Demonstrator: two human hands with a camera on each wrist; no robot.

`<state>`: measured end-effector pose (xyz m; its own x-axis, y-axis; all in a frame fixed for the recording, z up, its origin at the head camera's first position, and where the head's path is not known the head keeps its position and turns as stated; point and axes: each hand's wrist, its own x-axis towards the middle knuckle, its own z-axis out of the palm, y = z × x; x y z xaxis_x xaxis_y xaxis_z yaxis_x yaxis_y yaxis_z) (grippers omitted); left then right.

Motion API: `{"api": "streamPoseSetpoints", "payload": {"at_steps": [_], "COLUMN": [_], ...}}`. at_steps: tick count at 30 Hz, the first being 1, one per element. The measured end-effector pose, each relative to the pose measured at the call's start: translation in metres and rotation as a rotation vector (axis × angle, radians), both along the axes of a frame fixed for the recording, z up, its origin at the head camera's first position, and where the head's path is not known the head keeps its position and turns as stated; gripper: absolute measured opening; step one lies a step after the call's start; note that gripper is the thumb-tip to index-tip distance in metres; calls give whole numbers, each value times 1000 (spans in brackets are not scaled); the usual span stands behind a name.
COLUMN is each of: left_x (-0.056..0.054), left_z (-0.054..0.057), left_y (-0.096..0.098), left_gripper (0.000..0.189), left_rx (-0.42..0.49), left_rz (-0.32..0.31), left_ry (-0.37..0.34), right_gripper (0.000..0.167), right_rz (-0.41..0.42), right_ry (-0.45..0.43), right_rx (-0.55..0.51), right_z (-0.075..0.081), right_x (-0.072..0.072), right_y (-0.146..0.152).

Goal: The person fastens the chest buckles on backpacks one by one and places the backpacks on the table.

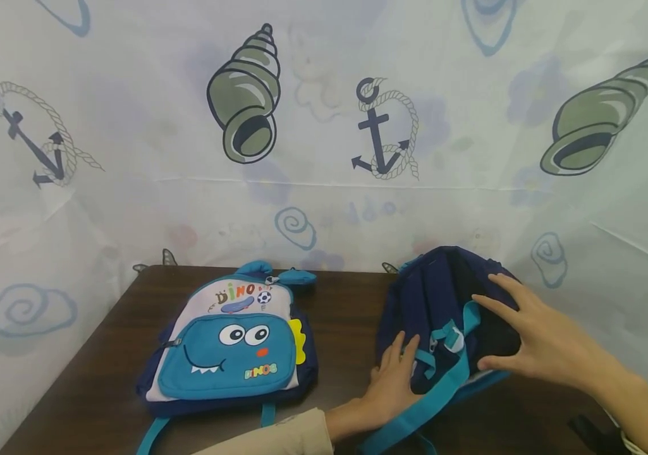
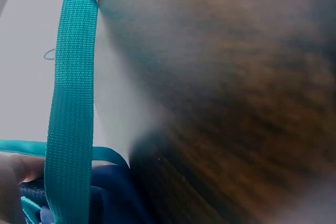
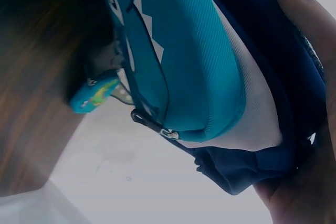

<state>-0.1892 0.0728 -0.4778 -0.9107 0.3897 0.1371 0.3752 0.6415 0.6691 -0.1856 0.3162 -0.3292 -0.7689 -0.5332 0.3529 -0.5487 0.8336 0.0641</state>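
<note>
A dark blue backpack [image 1: 423,297] with turquoise straps leans on the table's right side, its strap side toward the head camera. My left hand [image 1: 393,382] lies against its lower left side, fingers extended. My right hand [image 1: 540,335] spreads its fingers and thumb at the right side. In the right wrist view, the backpack's turquoise front pocket [image 3: 194,72] shows white printed teeth and faces the table, with my right hand [image 3: 310,19] along the bag's edge. A turquoise strap [image 2: 73,98] crosses the left wrist view, partly in front of my left hand [image 2: 16,182].
A second backpack [image 1: 227,354], with a dinosaur face on its turquoise pocket, lies face up on the left of the dark wooden table [image 1: 341,316]. Behind the table hangs a white cloth [image 1: 324,208] printed with shells and anchors. A small colourful tag [image 3: 94,95] hangs beside the pocket.
</note>
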Motion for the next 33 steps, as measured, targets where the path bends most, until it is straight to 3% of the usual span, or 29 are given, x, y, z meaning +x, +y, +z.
{"api": "streamPoseSetpoints", "payload": {"at_steps": [9,19,22,27,30,33], "left_x": [-1,-3,-3,-3,-4,-5], "left_z": [4,3,5,8,4,-1], "left_y": [-14,-29,-34,-40,-41,-41], "left_gripper": [97,93,92,90,88,87], "left_rx": [-109,-212,-240,-344,-429,-498], "left_rz": [-20,-56,-66,-69,-73,-74], "left_ry": [-3,29,29,40,68,94], "right_gripper": [98,98,99,98,97,96], "right_rz": [48,3,-5,-21,-39,-55], "right_ry": [42,-50,-104,-273,-345,-365], "right_rx": [-56,-135,-170,-257,-284,-277], "right_z": [-22,-59,-74,-104,-125,-143], "right_x": [-4,-5,-4,-2,-1,2], "right_y": [7,17,19,22,23,25]}}
